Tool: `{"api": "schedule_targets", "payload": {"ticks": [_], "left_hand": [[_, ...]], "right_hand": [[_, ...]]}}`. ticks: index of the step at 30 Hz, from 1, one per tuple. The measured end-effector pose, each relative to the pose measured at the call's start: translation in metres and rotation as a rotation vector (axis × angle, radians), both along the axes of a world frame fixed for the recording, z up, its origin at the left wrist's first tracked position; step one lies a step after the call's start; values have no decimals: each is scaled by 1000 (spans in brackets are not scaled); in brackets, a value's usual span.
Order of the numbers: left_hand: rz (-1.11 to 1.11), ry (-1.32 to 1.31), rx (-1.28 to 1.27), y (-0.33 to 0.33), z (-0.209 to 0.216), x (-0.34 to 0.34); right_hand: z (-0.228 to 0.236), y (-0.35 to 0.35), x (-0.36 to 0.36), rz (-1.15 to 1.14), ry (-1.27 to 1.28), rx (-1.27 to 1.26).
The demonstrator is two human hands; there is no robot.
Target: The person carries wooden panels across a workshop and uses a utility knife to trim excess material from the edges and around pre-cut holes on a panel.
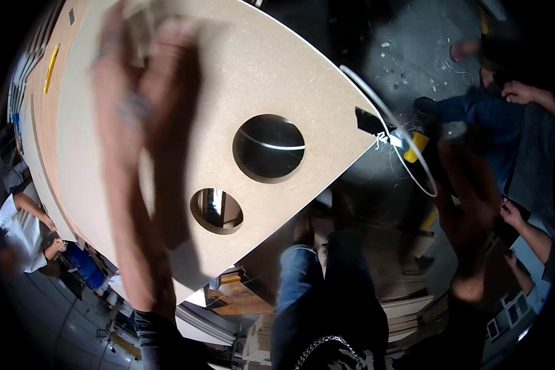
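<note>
My left hand [145, 86] is over a large tan fibreboard panel [277, 68], blurred by motion. Its thumb and fingers look stretched apart, with nothing visible between them; whether it touches the surface I cannot tell. Two round holes go through the panel, a large one and a smaller one, and a dark rectangular notch is cut near its right corner. My right hand [472, 197] is in shadow to the right of the panel, beyond a loop of white cord [385, 111]. Whether its darkened fingers hold anything does not show. A yellow piece [416, 147] lies between that hand and the panel's corner.
A yellow strip-like tool [52, 68] lies on the wood surface at far left. A person in a white shirt [24, 225] is at left; other people's hands [521, 92] show at right. Boards [404, 308] are stacked below, and scraps litter the grey floor [407, 43].
</note>
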State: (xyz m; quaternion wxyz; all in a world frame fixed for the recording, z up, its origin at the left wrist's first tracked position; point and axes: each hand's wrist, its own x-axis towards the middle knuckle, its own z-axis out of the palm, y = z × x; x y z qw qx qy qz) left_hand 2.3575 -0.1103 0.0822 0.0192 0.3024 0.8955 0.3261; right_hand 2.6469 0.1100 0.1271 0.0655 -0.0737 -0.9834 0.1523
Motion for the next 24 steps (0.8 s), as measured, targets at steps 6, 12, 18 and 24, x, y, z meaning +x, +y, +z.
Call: {"api": "schedule_targets", "payload": {"ticks": [6,12,18,24], "left_hand": [[276,408,-525,-91,-24,-81],[251,442,-499,-94,-29,-82],[277,453,-484,-94,-21,-77],[304,447,-476,-88,-19,-71]], "right_hand": [[9,5,-21,126,7,-3],[6,10,-29,146,20,2],[8,11,-47,192,1,8],[0,14,-66,236,66,6]]}}
